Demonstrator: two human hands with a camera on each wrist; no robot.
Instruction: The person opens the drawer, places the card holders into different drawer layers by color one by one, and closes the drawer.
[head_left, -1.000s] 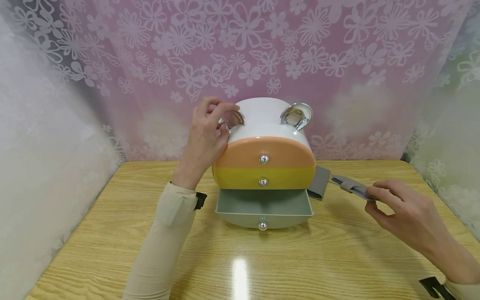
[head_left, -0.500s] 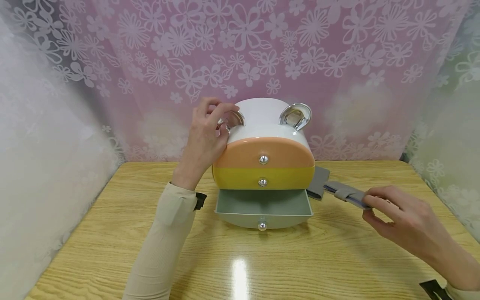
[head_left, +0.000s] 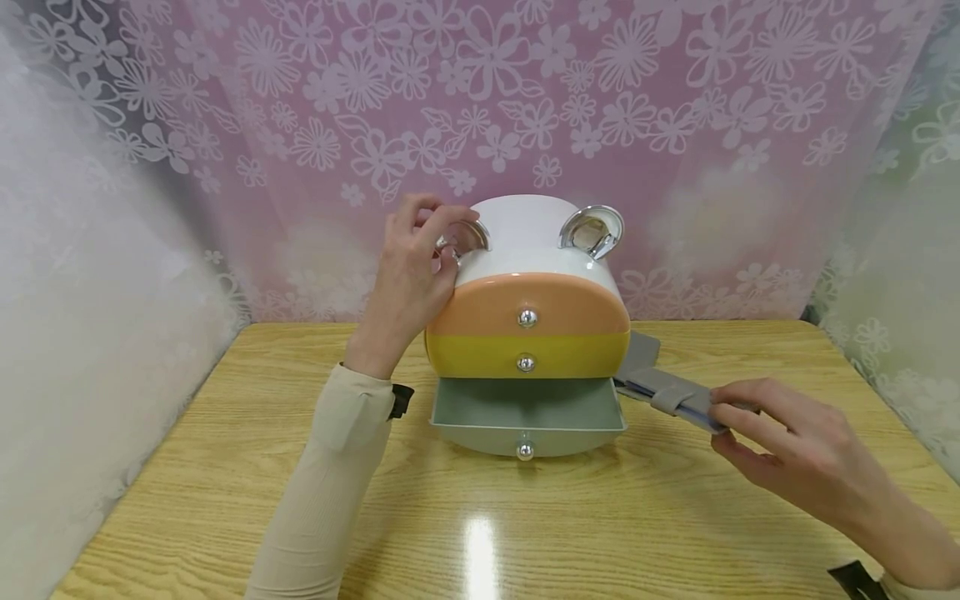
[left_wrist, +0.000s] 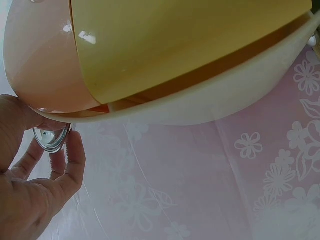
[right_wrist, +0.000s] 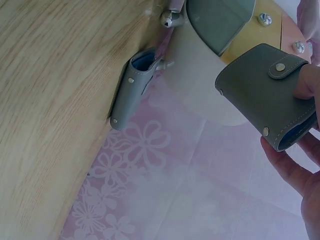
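The left hand (head_left: pixel 408 279) is up at the top left of the drawer box (head_left: pixel 527 329), its fingers (head_left: pixel 438 218) curled round the shiny left handle (left_wrist: pixel 50 138) and grasping it; in the left wrist view the thumb and forefinger close round that chrome loop. The right hand (head_left: pixel 795 454) pinches a grey wallet (head_left: pixel 675 397) between thumb and fingers (right_wrist: pixel 287 162), holding it above the bench (head_left: pixel 225 467), just beside the right end of the open bottom drawer (head_left: pixel 527 412). The right wrist view shows its snap strap and blue lining. A second grey wallet (right_wrist: pixel 131 90) leans against the box's right side, mostly hidden behind the held one in the head view. The right fingertips are tucked under the wallet, out of sight
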